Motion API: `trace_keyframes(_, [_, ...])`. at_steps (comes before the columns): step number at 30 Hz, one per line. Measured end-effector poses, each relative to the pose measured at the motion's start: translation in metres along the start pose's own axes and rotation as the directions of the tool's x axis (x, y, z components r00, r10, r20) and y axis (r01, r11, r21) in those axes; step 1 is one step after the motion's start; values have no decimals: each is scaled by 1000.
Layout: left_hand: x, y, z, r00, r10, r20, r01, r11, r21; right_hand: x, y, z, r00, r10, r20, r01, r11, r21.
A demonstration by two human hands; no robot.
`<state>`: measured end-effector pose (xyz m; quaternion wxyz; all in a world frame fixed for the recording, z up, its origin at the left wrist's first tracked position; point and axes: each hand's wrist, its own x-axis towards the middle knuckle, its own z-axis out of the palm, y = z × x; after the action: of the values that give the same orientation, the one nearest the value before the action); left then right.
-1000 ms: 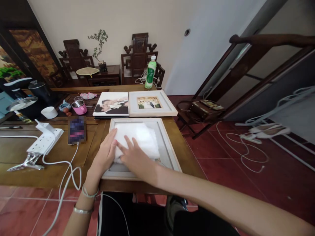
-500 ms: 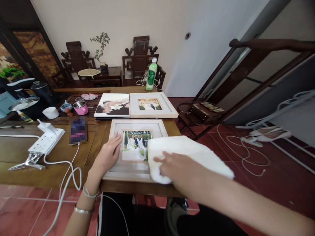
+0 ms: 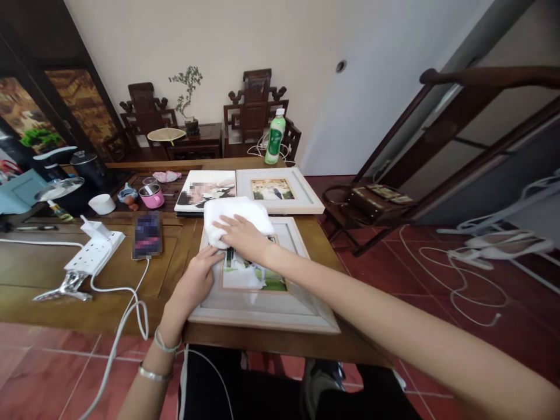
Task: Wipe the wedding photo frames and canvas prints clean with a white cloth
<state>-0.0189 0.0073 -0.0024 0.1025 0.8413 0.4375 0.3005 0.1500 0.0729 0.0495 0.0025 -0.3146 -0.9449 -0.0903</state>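
A light picture frame point(image 3: 262, 322) lies flat at the table's front edge, with a photo of people in its middle. My left hand point(image 3: 199, 280) rests on the frame's left side, holding nothing, its fingertips near the cloth. My right hand point(image 3: 242, 236) lies spread on a folded white cloth point(image 3: 262, 216), pressing it over the frame's upper left part. The cloth hides the frame's top left corner and the upper part of the photo. Behind it are a second light frame point(image 3: 306, 201) and a white photo panel point(image 3: 186, 198).
A phone point(image 3: 147, 234) with a cable and a white power strip point(image 3: 94, 254) lie to the left. Further back are a pink cup point(image 3: 151, 196), a white cup point(image 3: 102, 203) and a green bottle point(image 3: 275, 137). A chair with a brown bag point(image 3: 376, 201) stands at the right.
My right hand and the cloth have moved from the frame's right side to its upper left, uncovering the right side. My left hand stays on the left side. The view has shifted slightly.
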Motion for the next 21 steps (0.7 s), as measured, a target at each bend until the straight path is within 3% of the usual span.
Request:
trace_keyframes(6, [-4, -6, 3, 999, -32, 33, 31, 999, 16, -22, 17, -3, 995, 96, 21, -96, 995, -4])
trace_keyframes(14, [-5, -4, 6, 998, -44, -43, 42, 998, -51, -100, 50, -19, 950, 287, 124, -285, 958, -39])
trace_keyframes(17, [-5, -1, 6, 996, -71, -52, 68, 996, -52, -123, 32, -27, 938, 290, 192, -289, 957, -31])
trace_keyframes(21, [-4, 3, 5, 995, -90, -54, 88, 995, -43, -146, -18, -42, 912, 245, 330, -272, 961, 39])
